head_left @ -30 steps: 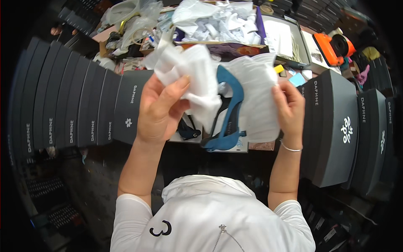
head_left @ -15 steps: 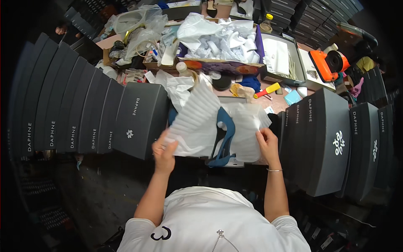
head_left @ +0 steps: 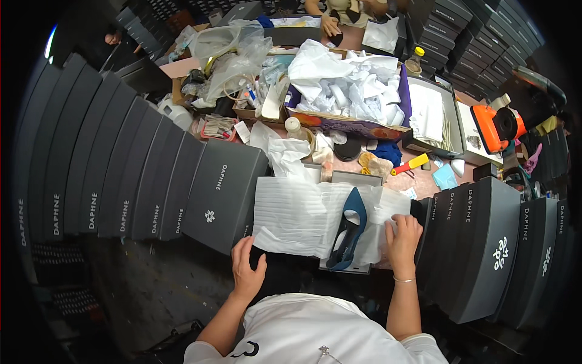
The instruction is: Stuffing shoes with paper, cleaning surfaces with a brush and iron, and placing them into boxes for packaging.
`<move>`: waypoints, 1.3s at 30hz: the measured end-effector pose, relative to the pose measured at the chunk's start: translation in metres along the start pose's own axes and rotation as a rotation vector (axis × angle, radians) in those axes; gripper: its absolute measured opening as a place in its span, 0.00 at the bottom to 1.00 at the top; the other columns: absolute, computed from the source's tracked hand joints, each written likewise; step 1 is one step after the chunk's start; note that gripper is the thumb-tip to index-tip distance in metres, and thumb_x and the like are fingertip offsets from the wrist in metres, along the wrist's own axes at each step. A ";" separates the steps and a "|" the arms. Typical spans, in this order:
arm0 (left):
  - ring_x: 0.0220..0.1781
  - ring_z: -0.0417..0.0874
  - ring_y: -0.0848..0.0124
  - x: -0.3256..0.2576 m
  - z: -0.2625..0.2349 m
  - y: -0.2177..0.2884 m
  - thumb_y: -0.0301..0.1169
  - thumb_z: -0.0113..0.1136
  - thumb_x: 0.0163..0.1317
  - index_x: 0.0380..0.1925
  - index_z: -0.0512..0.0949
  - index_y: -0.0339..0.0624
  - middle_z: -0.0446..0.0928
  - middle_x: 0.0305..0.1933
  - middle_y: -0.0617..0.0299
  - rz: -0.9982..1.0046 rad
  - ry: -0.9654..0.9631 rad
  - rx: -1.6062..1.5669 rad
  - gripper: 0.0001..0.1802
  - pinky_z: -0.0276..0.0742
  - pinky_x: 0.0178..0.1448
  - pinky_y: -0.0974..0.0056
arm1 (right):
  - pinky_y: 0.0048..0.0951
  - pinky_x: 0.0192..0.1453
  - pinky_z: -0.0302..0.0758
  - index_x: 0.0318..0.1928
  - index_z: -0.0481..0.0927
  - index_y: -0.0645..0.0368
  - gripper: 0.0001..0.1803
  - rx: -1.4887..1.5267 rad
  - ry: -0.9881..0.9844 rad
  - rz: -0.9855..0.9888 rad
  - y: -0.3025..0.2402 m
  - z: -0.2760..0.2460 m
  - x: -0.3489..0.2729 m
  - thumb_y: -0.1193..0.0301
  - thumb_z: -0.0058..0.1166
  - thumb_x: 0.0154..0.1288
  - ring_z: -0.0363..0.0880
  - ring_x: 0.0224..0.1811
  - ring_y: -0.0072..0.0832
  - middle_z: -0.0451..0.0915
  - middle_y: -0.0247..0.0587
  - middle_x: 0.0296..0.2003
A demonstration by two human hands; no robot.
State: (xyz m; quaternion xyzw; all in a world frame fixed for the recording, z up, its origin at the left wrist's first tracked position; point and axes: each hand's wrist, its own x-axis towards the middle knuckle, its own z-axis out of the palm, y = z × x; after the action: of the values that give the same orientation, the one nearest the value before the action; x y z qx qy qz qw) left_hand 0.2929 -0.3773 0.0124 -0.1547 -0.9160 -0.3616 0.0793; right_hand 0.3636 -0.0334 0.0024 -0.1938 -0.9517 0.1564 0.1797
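A dark teal pointed shoe [head_left: 355, 209] with an open middle lies on white tissue paper [head_left: 291, 212], its toe toward the far side. Beneath the paper, parts of an open grey shoebox [head_left: 357, 178] show. My left hand [head_left: 247, 272] is open just off the paper's near left corner, fingers spread and holding nothing. At the paper's right side, my right hand [head_left: 402, 242] has its fingers curled and its thumb against the sheet, pinching it near the shoe.
Dark shoeboxes stand in rows at left [head_left: 224, 188] and right [head_left: 479, 242]. Behind are a purple carton [head_left: 348, 121] of crumpled paper, a yellow-and-red handled tool [head_left: 410, 164], a blue cloth [head_left: 388, 151] and an orange device [head_left: 494, 127]. Across the table is a co-worker's hand [head_left: 330, 25].
The shoe and tissue paper, held raised and tilted before, now lie flat. My left hand has let go of the paper and drawn back toward me. The view has shifted.
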 end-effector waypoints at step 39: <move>0.39 0.82 0.56 0.232 -0.051 -0.041 0.23 0.64 0.50 0.40 0.77 0.32 0.80 0.40 0.51 0.034 -0.240 0.217 0.15 0.76 0.45 0.64 | 0.37 0.59 0.70 0.55 0.71 0.61 0.23 1.357 -0.175 -0.388 -0.249 0.114 0.124 0.77 0.57 0.58 0.71 0.55 0.44 0.70 0.49 0.54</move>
State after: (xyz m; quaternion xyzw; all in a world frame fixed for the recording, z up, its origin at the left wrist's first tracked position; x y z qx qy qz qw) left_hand 0.0626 -0.3885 0.0832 -0.2027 -0.9498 -0.2381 -0.0084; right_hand 0.1328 -0.2252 0.0275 0.1468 -0.6726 0.6947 0.2085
